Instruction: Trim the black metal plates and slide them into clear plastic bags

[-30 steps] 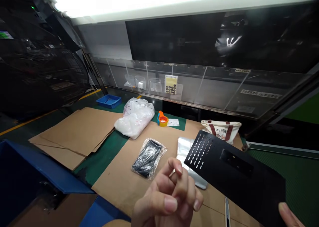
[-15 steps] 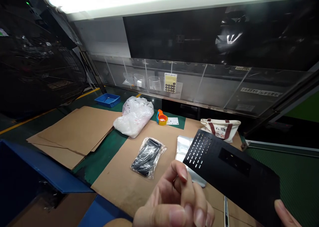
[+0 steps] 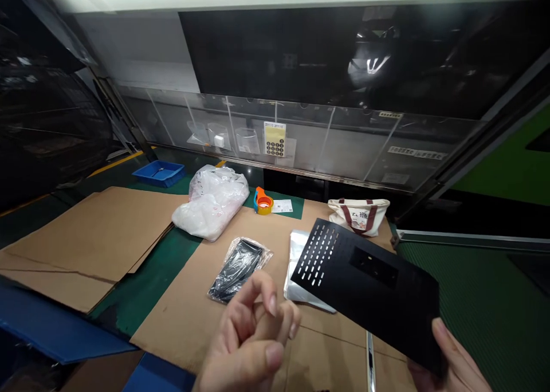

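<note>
The right hand (image 3: 451, 363) holds a black perforated panel (image 3: 369, 286) by its near corner, thumb on top, the panel tilted above the counter (image 3: 141, 289). The left hand (image 3: 247, 337) is raised beside it, fingers loosely curled, its grip empty. On the cardboard sheet (image 3: 193, 317) below lie a bagged black part (image 3: 236, 263) and a clear plastic bag (image 3: 298, 266), partly under the panel. Farther back sit a white plastic bag (image 3: 210, 203), an orange tape dispenser (image 3: 263, 202), a canvas tote (image 3: 358, 215) and a blue tray (image 3: 158, 173).
</note>
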The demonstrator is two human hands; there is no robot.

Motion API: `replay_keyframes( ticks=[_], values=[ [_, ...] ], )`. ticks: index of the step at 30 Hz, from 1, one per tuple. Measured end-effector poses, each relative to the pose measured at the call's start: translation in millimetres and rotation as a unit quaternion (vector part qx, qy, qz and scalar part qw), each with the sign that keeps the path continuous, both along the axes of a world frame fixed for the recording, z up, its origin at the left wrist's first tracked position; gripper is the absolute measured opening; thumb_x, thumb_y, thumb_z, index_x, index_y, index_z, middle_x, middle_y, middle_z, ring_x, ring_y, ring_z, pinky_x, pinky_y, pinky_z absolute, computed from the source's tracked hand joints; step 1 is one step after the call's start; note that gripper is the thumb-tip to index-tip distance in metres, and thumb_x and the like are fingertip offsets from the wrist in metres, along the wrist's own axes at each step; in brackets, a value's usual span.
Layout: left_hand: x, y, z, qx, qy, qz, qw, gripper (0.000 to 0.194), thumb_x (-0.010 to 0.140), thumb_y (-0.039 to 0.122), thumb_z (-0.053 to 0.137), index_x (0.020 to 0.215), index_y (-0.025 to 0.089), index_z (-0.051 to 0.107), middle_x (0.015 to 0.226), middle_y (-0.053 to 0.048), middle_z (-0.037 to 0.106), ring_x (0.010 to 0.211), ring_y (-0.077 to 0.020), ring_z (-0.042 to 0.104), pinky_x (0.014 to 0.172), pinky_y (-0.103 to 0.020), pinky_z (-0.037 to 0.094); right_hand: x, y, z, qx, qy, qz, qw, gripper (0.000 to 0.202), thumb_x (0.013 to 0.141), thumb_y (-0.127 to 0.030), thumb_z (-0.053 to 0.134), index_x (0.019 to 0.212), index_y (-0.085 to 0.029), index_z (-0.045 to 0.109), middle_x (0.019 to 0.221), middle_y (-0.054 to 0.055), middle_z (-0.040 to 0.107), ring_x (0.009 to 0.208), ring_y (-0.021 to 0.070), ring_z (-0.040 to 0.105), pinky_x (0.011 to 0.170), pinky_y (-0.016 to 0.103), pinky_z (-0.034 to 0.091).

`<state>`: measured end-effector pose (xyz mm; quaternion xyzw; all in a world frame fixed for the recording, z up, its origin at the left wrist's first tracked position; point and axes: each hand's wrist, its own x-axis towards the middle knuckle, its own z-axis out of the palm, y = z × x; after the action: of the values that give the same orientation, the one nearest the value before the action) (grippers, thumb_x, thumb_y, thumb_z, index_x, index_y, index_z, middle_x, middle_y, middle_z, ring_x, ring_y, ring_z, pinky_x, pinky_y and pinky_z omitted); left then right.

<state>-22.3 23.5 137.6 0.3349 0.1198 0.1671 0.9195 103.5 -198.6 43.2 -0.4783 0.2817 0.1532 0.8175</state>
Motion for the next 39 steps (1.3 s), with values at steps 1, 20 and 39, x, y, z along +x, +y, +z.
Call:
replay_keyframes(
  ticks=[1, 20, 39],
  values=[
    [0.1, 2.2, -2.0, 0.011, 0.009, 0.011, 1.0, 0.025, 0.056, 0.017, 0.068, 0.073, 0.02, 0.049, 0.051, 0.006, 0.016, 0.054, -0.0104, 0.032, 0.067, -0.029, 0.035, -0.8, 2.5, 2.9, 0.008, -0.005, -0.005, 1.0, 0.052, 0.064, -0.034, 0.071, 0.114, -0.03, 0.055, 0.111, -0.001, 0.063, 0.091, 0.0165, 0.062, 0.064, 0.017, 0.056],
    [15.4, 25.9, -45.2, 0.756, -0.059, 0.209, 0.618, 0.037, 0.076, 0.014, 0.054, 0.111, 0.024, 0.054, 0.115, -0.01, 0.048, 0.105, -0.0261, 0.044, 0.088, -0.043, 0.036, -8.3, 10.9, 16.7, 0.06, -0.031, -0.006, 0.998, 0.045, 0.07, -0.031, 0.068, 0.113, -0.03, 0.056, 0.105, -0.001, 0.066, 0.083, 0.0123, 0.064, 0.065, 0.014, 0.053],
    [18.8, 19.2, -68.1, 0.869, -0.293, 0.054, 0.394, 0.035, 0.083, 0.021, 0.047, 0.115, 0.006, 0.054, 0.094, -0.01, 0.068, 0.09, -0.0171, 0.062, 0.1, -0.035, 0.038, -5.8, 9.2, 11.3, 0.078, -0.052, -0.007, 0.996, 0.041, 0.068, -0.028, 0.069, 0.108, -0.03, 0.059, 0.098, -0.001, 0.068, 0.08, 0.0151, 0.065, 0.059, 0.017, 0.055]
  ],
)
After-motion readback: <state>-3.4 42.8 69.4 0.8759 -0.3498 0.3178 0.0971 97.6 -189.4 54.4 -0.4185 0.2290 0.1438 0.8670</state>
